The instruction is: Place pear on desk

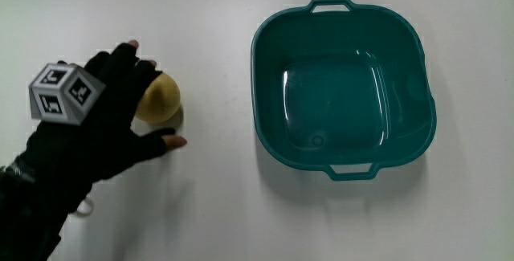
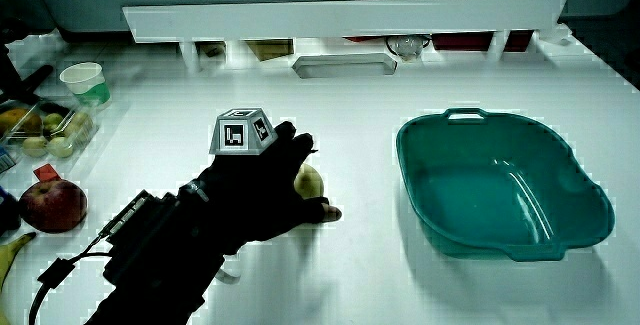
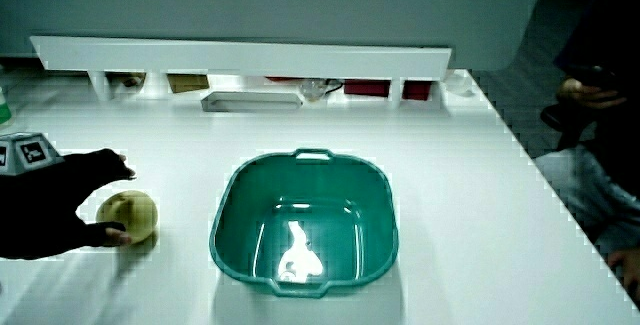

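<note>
So the small yellow-green pear point(image 1: 159, 99) is sitting on the white desk point(image 1: 217, 213), well apart from the teal plastic basin with two handles point(image 1: 344, 84), out on the bare tabletop and not in the basin at all. My hand point(image 1: 108, 120) in the black glove is wrapped around the pear, fingers curled over the top and thumb tucked along the side nearer to me; in a side view the thumb tip point(image 3: 112, 231) presses right on the fruit. The pear looks like it's touching the surface already, so I'd say I'm at the very end of the placing step. What's next, I reckon, is just loosening my fingers gently so it doesn't roll toward the basin, then lifting straight up. The basin is empty, by the way.
</note>
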Action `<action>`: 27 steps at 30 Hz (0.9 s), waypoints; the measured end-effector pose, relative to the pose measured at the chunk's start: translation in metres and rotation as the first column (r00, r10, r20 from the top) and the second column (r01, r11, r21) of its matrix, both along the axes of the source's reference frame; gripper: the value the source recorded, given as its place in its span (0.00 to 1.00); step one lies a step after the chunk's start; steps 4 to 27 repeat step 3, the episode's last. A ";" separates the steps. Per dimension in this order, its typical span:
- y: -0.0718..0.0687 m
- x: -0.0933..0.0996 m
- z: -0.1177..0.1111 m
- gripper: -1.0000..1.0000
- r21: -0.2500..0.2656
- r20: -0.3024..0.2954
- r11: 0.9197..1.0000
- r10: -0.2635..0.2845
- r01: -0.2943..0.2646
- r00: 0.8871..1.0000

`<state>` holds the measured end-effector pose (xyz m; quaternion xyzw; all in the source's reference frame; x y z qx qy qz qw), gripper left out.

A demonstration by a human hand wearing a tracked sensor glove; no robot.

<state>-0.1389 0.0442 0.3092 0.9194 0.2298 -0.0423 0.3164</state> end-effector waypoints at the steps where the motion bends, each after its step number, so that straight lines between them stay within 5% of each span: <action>1: 0.004 0.004 -0.002 0.00 0.000 -0.013 1.000 0.020 -0.020 1.000; 3: 0.012 0.009 -0.006 0.00 -0.025 -0.043 0.999 0.039 -0.040 0.998; 27: 0.012 0.009 -0.006 0.00 -0.025 -0.043 0.999 0.039 -0.040 0.998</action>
